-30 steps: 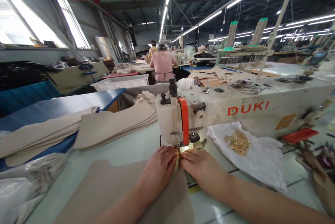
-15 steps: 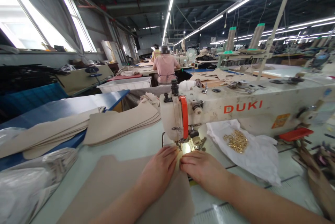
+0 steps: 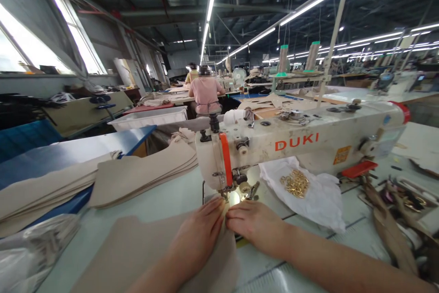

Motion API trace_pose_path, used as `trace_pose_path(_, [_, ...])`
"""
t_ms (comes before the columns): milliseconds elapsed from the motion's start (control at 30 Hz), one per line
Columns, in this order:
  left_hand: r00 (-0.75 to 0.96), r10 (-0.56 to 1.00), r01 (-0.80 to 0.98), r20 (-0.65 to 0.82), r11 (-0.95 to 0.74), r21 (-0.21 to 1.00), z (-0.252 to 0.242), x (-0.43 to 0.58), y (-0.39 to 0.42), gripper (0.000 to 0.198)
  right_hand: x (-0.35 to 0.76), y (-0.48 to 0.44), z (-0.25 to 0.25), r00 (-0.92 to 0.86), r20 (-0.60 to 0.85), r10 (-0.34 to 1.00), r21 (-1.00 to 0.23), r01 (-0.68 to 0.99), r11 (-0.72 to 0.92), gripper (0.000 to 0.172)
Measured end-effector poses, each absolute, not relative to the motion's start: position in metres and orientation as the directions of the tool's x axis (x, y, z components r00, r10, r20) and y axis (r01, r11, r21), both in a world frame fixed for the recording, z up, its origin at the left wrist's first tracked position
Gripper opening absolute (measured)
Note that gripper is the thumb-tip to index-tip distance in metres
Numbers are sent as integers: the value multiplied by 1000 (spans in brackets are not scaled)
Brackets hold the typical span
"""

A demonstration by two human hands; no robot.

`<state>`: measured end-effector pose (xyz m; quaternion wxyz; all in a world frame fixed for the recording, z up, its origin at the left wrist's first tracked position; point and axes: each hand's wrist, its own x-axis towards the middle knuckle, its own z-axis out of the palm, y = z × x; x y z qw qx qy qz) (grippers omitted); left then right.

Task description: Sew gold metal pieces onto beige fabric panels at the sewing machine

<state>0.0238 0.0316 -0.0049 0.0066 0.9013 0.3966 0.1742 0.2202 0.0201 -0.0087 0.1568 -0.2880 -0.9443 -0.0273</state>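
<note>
Head view — beige panel (image 3: 147,242) slants lengthwise toward machine (image 3: 297,146) — left hand (image 3: 200,226), right hand (image 3: 254,225) pinching its edge.

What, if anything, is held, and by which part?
The left hand and right hand touch the beige panel at its far edge; whether they pinch it is unclear.

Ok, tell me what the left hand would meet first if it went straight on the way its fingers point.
Most likely the sewing machine, at its needle end, just ahead of the left hand on the beige sheet. The exact gap is unclear from this one view.
</note>
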Motion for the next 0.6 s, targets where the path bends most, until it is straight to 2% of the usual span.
trace_pose_path(600, [583, 751, 730, 312, -652, 206, -9, 22, 41, 33, 218, 25, -10, -776, 310, 549, -59, 560, 826, 11])
